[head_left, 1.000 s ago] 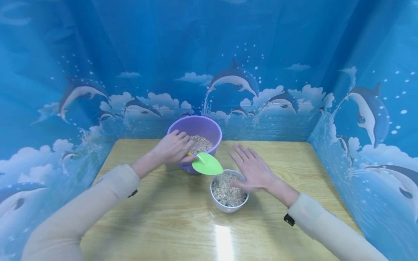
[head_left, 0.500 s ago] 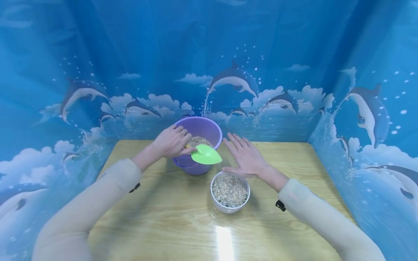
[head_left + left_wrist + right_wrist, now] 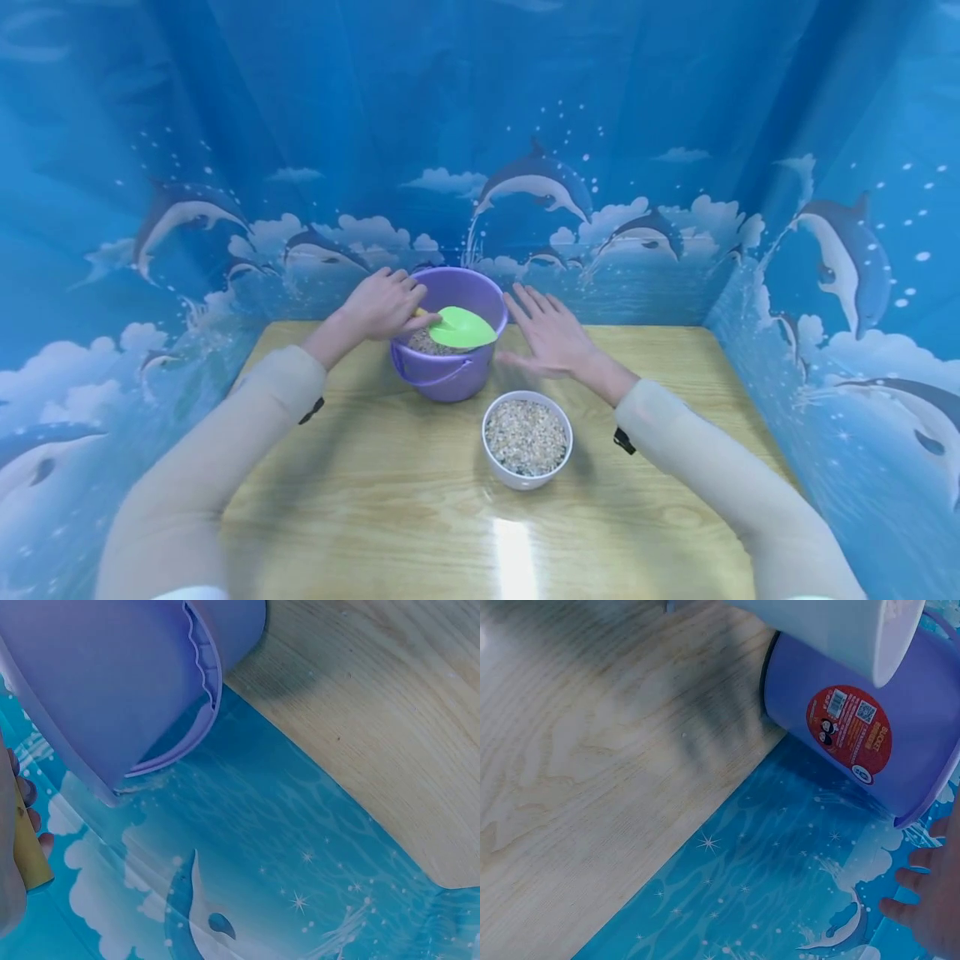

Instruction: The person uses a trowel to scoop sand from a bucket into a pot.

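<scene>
My left hand [image 3: 382, 307] grips the handle of a small green toy shovel [image 3: 462, 327]. The blade is over the mouth of a purple bucket [image 3: 453, 385], which has pale gravel [image 3: 424, 342] inside. In the left wrist view the handle [image 3: 31, 851] is a yellowish rod with fingers wrapped round it. My right hand [image 3: 553, 337], palm down and fingers spread, hovers just right of the bucket and holds nothing. In front of it stands a white bowl [image 3: 517, 482] filled with gravel [image 3: 527, 437].
Bucket and bowl stand on a light wooden table [image 3: 360, 500]. A blue dolphin-print curtain [image 3: 360, 125] encloses its back and sides. The bucket's carrying handle [image 3: 435, 383] hangs down its front; a red label [image 3: 851, 731] marks its side.
The shovel has moved back and slightly left, from near the bowl to over the bucket's mouth. My right hand has drawn away from above the bowl toward the bucket's right side.
</scene>
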A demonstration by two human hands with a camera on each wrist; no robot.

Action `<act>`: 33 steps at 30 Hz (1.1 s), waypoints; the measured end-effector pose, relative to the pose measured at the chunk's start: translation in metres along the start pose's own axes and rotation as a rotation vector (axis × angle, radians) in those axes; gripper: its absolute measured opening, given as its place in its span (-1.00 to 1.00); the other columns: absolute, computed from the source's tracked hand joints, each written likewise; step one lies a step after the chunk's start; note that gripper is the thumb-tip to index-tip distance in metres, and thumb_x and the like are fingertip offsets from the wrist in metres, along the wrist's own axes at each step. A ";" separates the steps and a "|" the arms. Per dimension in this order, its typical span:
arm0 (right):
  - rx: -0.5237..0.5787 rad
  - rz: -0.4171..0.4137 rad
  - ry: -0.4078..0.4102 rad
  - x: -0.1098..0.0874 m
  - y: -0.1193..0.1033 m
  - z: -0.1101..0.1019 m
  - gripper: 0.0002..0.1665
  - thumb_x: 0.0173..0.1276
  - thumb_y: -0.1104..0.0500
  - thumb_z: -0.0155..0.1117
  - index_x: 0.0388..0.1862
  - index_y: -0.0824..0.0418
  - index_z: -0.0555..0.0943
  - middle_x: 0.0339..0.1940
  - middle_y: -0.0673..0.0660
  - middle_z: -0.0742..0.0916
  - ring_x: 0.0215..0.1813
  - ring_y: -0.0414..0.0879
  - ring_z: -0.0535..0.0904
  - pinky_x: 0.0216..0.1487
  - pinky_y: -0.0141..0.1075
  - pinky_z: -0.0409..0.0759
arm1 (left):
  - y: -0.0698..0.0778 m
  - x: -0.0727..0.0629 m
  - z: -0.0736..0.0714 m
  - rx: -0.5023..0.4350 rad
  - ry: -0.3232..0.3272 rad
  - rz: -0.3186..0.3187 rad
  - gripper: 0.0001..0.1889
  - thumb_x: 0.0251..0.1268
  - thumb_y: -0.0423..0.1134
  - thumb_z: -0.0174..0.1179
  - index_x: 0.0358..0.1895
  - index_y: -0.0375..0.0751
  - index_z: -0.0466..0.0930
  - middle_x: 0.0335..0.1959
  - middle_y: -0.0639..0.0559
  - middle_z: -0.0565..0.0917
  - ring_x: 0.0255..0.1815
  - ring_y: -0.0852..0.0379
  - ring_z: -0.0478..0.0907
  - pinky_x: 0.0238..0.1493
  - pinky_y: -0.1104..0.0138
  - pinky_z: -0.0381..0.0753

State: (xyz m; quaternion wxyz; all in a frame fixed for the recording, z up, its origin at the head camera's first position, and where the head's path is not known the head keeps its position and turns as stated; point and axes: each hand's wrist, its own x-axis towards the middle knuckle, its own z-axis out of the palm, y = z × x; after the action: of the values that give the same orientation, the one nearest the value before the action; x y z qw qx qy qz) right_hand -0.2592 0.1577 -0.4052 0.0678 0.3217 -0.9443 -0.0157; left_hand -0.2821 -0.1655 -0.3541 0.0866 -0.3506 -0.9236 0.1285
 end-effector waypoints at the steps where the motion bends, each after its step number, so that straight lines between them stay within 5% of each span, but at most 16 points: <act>1: 0.003 0.002 0.000 0.003 0.000 0.000 0.48 0.23 -0.84 -0.72 0.77 0.18 -0.10 0.77 0.34 0.14 0.75 0.30 0.12 0.68 0.24 0.19 | -0.002 0.002 0.001 0.001 -0.009 -0.011 -0.36 0.61 0.37 -0.13 -0.12 -0.18 0.59 -0.24 -0.09 0.69 -0.13 -0.08 0.63 0.01 0.05 0.65; 12: 0.007 0.033 -0.004 0.025 0.003 0.003 0.52 0.19 -0.85 -0.79 0.76 0.21 -0.05 0.78 0.34 0.08 0.76 0.30 0.10 0.67 0.26 0.20 | -0.019 0.012 0.009 -0.009 -0.039 -0.055 -0.33 0.62 0.37 -0.13 -0.06 -0.24 0.58 -0.17 -0.18 0.71 -0.05 -0.16 0.66 0.15 -0.05 0.64; 20: 0.049 0.057 -0.026 0.037 0.003 0.003 0.29 0.43 -0.71 -0.43 0.76 0.18 -0.03 0.79 0.32 0.03 0.77 0.29 0.07 0.68 0.26 0.17 | -0.023 0.021 0.019 0.039 -0.051 -0.044 -0.29 0.62 0.38 -0.16 0.02 -0.26 0.60 -0.07 -0.23 0.74 0.07 -0.22 0.65 0.30 -0.11 0.56; 27: 0.091 0.071 -0.049 0.042 0.003 0.008 0.60 0.06 -0.86 -0.96 0.77 0.19 -0.06 0.79 0.33 -0.01 0.79 0.28 0.01 0.71 0.23 0.12 | -0.022 0.029 0.024 0.072 -0.050 -0.020 -0.29 0.62 0.39 -0.17 -0.01 -0.26 0.59 -0.10 -0.21 0.74 0.02 -0.18 0.64 0.23 -0.07 0.59; 33: 0.113 0.079 -0.075 0.043 0.004 0.013 0.63 0.02 -0.86 -1.02 0.77 0.20 -0.12 0.80 0.33 -0.05 0.79 0.28 -0.01 0.71 0.24 0.12 | -0.021 0.031 0.027 0.111 -0.041 -0.019 -0.31 0.61 0.39 -0.15 -0.06 -0.25 0.58 -0.18 -0.18 0.72 -0.05 -0.14 0.63 0.16 -0.01 0.61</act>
State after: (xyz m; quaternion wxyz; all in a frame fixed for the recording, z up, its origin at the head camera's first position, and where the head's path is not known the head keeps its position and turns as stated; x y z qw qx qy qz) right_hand -0.2973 0.1339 -0.4130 0.0148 0.2867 -0.9575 0.0281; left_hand -0.3248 -0.1640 -0.3713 0.0881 -0.3335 -0.9200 0.1860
